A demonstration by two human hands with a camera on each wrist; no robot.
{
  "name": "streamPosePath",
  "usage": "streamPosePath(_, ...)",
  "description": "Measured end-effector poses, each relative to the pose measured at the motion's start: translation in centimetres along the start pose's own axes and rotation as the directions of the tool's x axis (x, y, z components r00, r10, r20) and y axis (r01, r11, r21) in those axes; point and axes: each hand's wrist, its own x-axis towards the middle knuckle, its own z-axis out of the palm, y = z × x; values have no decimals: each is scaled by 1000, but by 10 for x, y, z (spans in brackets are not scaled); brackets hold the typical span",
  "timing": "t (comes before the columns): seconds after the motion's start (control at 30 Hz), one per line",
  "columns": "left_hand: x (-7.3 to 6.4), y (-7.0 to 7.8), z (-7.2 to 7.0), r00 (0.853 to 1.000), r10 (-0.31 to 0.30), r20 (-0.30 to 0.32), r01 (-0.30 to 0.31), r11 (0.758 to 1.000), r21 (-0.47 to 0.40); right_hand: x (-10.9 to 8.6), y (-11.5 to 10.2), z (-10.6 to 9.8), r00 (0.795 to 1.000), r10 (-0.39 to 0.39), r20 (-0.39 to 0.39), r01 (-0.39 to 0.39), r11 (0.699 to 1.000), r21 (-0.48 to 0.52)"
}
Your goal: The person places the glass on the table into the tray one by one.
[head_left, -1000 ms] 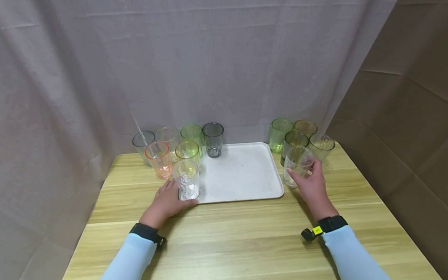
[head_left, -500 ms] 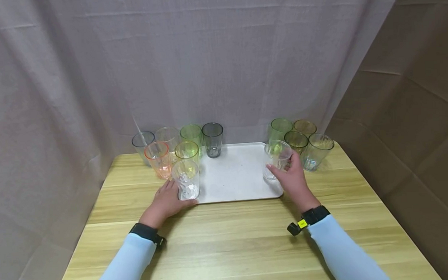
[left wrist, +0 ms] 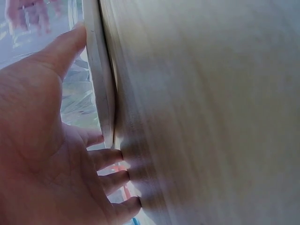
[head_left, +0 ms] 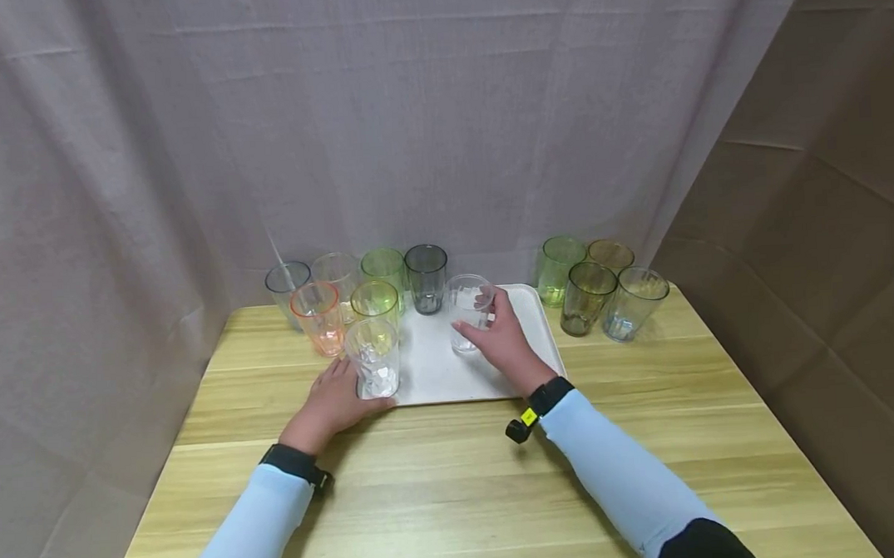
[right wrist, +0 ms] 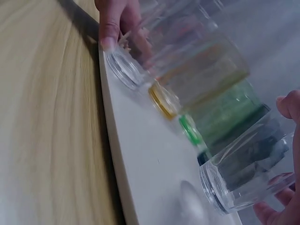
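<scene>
My right hand (head_left: 506,345) grips a clear drinking glass (head_left: 460,338), thumb on the near side and fingers round the far side. The glass is upright over the white tray (head_left: 436,381); in the right wrist view its base (right wrist: 213,187) looks slightly above the surface. My left hand (head_left: 336,406) lies at the tray's front left corner, thumb along the front edge, fingers extended beside the left edge. Beside that hand stands another clear glass (head_left: 377,369) on the tray. Behind it are a yellow glass (head_left: 376,300), a green glass (head_left: 383,265) and a dark grey glass (head_left: 426,284).
Left of the tray stand an orange-rimmed glass (head_left: 320,322), a bluish glass (head_left: 286,288) with a thin stick and a clear one (head_left: 334,271). Several tinted glasses, including an olive one (head_left: 585,306), stand to the right. Grey cloth (head_left: 440,129) hangs behind the wooden table (head_left: 441,487).
My right hand has carried the clear glass leftward, from beside the right-hand group of glasses to over the tray near the dark grey glass. The left hand has stayed in place.
</scene>
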Motion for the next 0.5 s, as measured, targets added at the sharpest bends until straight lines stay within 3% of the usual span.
streamPosePath(0.27,-1,1,-1,1000,6,-6,-6,1000,-6,15,-12,35,998,-57,31,58,998,-24)
streamPosePath(0.5,1,-1,1,1000,7,-7,-7,1000,-5,21,-17,46,997,-63,47,64,998,-28)
